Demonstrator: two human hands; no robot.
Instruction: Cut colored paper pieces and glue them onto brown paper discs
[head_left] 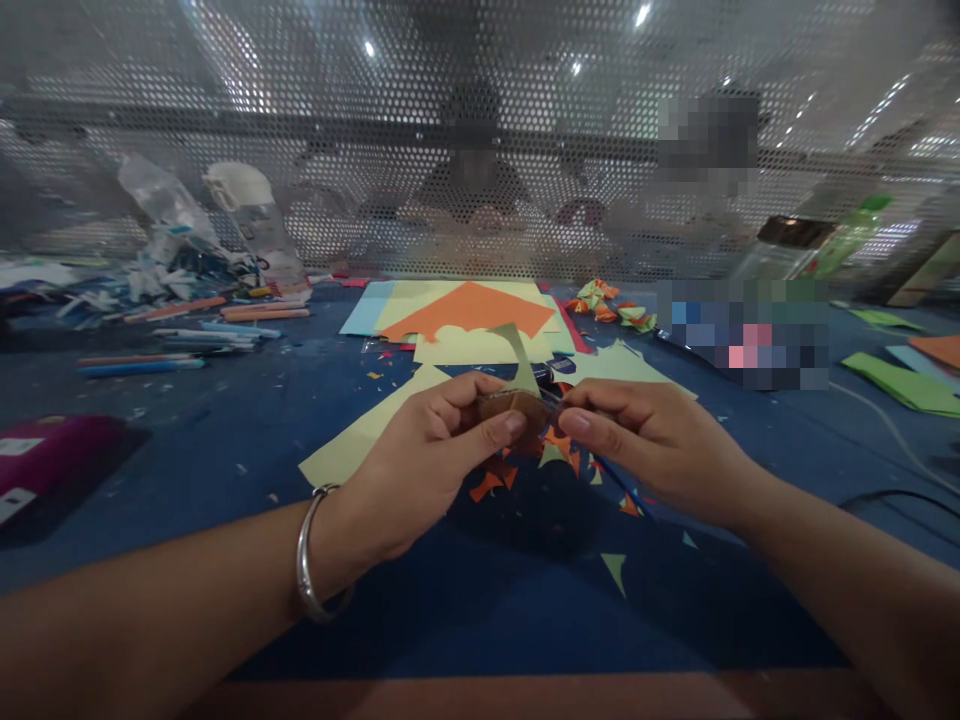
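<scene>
My left hand [431, 450] and my right hand [649, 445] meet over the middle of the blue table [225, 440]. Both pinch a small brown paper piece [517, 405] between thumb and fingers. A thin pale green paper strip [521, 365] sticks up from it. A silver bangle [311, 560] circles my left wrist. Orange and green paper scraps [559, 455] lie scattered just under my hands. A pale yellow sheet [375, 430] lies below my left hand.
Stacked coloured sheets with an orange cut shape [472, 310] lie ahead. Pens and markers [195, 335] clutter the left side, a magenta object [52, 455] at the near left. Folded paper bits [607, 305], green sheets [900, 380] and a cable [892, 435] sit right. A perforated metal screen [480, 130] closes the back.
</scene>
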